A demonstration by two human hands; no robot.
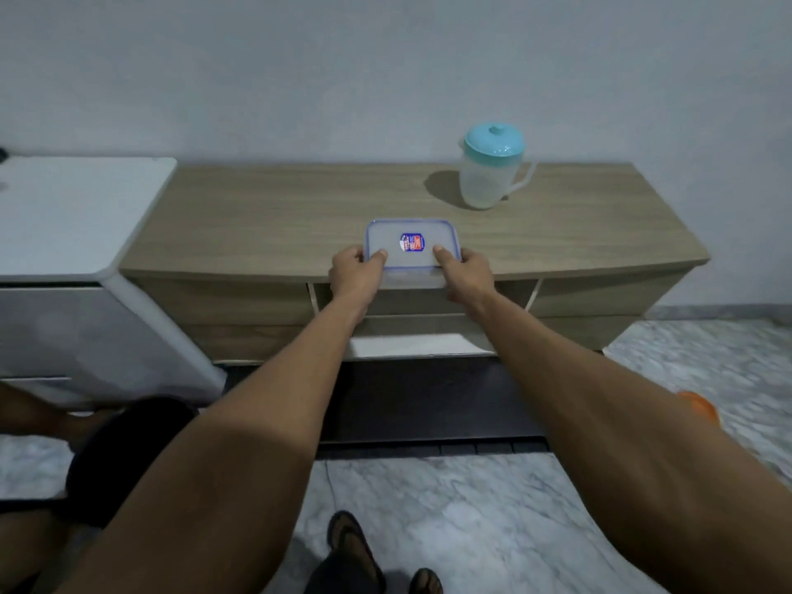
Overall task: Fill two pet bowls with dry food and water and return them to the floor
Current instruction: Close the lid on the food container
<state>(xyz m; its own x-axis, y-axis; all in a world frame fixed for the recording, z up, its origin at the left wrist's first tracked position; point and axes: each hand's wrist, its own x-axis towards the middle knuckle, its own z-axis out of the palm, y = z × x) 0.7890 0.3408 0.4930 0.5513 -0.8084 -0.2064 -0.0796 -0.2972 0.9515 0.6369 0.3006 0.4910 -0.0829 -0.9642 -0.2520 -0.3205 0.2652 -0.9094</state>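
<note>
A clear rectangular food container (412, 244) with a blue-rimmed lid and a small label rests at the front edge of a low wooden cabinet (300, 216). My left hand (355, 270) grips its left side with the thumb on the lid. Gripping its right side the same way is my right hand (465, 270). A translucent water jug (493, 169) with a teal lid and a handle stands upright at the back right of the cabinet top. An orange object (698, 407), perhaps a bowl, lies on the marble floor at the right, partly hidden by my right forearm.
A white appliance (73, 207) stands against the cabinet's left end. The cabinet has open shelves under its top. Another person's leg and dark shorts (107, 456) are at lower left. My sandalled feet (355, 550) stand on the marble floor.
</note>
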